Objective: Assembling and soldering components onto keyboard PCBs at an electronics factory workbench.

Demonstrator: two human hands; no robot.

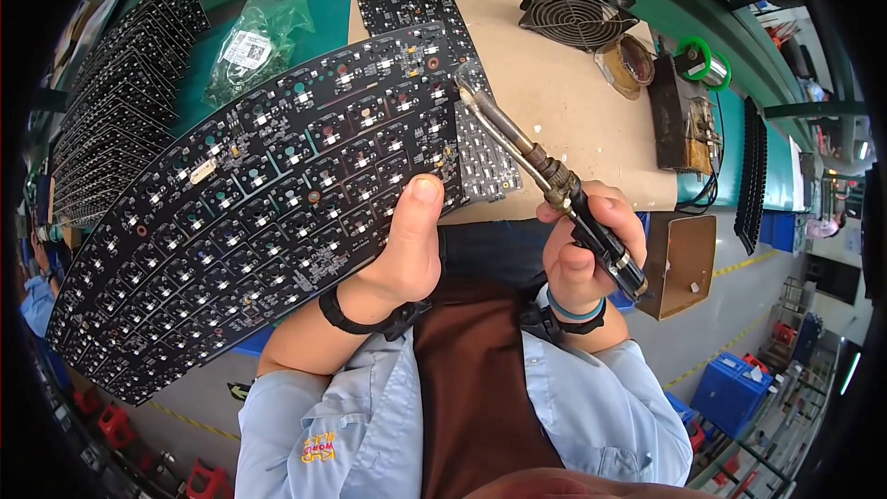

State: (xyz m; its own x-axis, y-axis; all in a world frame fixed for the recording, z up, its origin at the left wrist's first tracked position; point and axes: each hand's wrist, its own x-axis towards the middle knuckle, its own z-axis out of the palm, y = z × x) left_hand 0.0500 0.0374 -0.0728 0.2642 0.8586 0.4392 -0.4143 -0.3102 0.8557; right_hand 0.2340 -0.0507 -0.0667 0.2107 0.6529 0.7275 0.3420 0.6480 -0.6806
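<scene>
While the left hand (pixel 408 245) pinches the board (pixel 277 164) at its near edge, the right hand (pixel 591 245), curled round the iron (pixel 533 155), should guide lightly, its tip by the board's right edge, over the counter (pixel 564 97)

- Illumination: bright, fairly even indoor light over the bench (pixel 573 102); shadows soft.
- Light sources: a glowing white strip light (pixel 851 372) near the right rim.
- Glare: small pale highlights on the clear plastic bag (pixel 268 23).
- Focus: circuit board (pixel 231 212) sharp; far right background softer.
- Distortion: fisheye curvature bends straight edges; black surrounds the corners.
</scene>
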